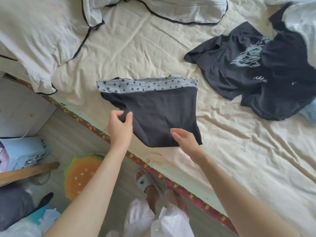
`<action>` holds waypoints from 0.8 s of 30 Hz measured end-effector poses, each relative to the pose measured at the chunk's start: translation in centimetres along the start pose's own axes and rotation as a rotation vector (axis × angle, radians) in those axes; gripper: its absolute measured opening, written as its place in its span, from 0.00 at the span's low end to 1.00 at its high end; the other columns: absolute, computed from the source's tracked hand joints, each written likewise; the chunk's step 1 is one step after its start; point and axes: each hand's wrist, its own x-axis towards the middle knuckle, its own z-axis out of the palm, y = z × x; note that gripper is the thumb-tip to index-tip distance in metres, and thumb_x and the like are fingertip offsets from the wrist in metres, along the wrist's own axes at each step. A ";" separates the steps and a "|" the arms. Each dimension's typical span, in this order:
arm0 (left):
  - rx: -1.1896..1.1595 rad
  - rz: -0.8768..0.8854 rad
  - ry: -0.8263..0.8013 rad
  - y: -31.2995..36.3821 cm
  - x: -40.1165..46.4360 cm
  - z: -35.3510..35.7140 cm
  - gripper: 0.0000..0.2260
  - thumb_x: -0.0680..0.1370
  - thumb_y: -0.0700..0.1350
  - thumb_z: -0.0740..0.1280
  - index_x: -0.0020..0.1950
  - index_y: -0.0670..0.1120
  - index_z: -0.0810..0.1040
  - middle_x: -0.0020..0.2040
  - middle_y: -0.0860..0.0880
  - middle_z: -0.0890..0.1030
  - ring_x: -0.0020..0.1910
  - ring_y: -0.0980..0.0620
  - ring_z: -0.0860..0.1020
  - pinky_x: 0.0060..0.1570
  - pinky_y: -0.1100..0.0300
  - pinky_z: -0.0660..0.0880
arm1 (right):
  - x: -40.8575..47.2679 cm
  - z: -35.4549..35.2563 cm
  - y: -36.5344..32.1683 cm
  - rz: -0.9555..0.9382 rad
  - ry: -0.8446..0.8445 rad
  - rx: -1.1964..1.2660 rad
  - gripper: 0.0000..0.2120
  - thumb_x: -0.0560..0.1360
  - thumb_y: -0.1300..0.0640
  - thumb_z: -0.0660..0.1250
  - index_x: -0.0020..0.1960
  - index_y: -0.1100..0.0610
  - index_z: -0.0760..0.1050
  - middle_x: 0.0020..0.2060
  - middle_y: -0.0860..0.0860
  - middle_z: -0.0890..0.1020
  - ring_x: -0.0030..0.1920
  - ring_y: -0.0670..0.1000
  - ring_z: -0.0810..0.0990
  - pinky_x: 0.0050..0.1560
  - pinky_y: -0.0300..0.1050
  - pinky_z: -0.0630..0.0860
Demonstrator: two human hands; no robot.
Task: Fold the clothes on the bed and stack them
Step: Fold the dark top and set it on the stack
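While my left hand (pixel 119 127) is pinching a soft ridge of dark fabric between thumb and curled fingers, my right hand (pixel 183 140) is hovering flat and relaxed over the near corner of the same piece, fingers straight, gripping nothing. What I am handling is a dark garment (pixel 153 115), matte knit, folded into a rough trapezoid, with a grey band (pixel 147 84) printed in small dark stars running along its far edge. It is lying near the edge of the bed (pixel 136 48), whose cream sheet is looking crinkled and creased all over. Well apart to the right, a black T-shirt (pixel 253 69) with a pale scratchy print is lying crumpled and unfolded. Beyond, a white cover (pixel 171 9) piped in black is bunching in loose folds at the far side.
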 end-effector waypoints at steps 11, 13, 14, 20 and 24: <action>0.472 0.609 -0.446 2.6 -7.7 13.2 0.08 0.79 0.41 0.62 0.57 0.42 0.75 0.60 0.48 0.76 0.57 0.47 0.73 0.47 0.55 0.71 | 0.3 -9.5 2.6 0.267 0.064 0.755 0.12 0.80 0.51 0.60 0.55 0.58 0.76 0.51 0.54 0.83 0.50 0.52 0.83 0.47 0.45 0.79; 0.622 0.599 -0.533 0.5 -8.4 14.0 0.13 0.80 0.44 0.60 0.65 0.46 0.72 0.65 0.50 0.72 0.61 0.49 0.70 0.54 0.56 0.68 | 0.4 -9.8 2.8 0.259 0.002 0.662 0.12 0.80 0.51 0.61 0.54 0.58 0.79 0.50 0.54 0.83 0.47 0.51 0.84 0.45 0.43 0.78; 0.701 0.601 -0.528 -0.3 -8.6 14.0 0.15 0.80 0.46 0.61 0.66 0.48 0.70 0.65 0.51 0.71 0.62 0.49 0.69 0.56 0.56 0.65 | 0.6 -9.7 2.9 0.257 -0.008 0.620 0.12 0.79 0.52 0.62 0.54 0.58 0.79 0.50 0.54 0.83 0.46 0.50 0.84 0.45 0.42 0.79; 0.917 0.546 -0.389 -2.9 -8.1 11.6 0.14 0.77 0.47 0.66 0.62 0.49 0.71 0.55 0.48 0.71 0.54 0.47 0.69 0.51 0.56 0.67 | 1.6 -8.5 1.4 0.283 0.168 0.372 0.15 0.76 0.51 0.68 0.55 0.60 0.72 0.45 0.51 0.78 0.42 0.52 0.82 0.42 0.43 0.80; 0.915 0.656 -0.380 -3.1 -6.8 10.1 0.09 0.70 0.34 0.72 0.47 0.43 0.78 0.43 0.46 0.75 0.42 0.46 0.74 0.39 0.54 0.72 | 2.3 -8.0 0.3 0.266 0.196 0.213 0.11 0.77 0.56 0.65 0.54 0.63 0.75 0.46 0.55 0.81 0.39 0.51 0.81 0.40 0.42 0.80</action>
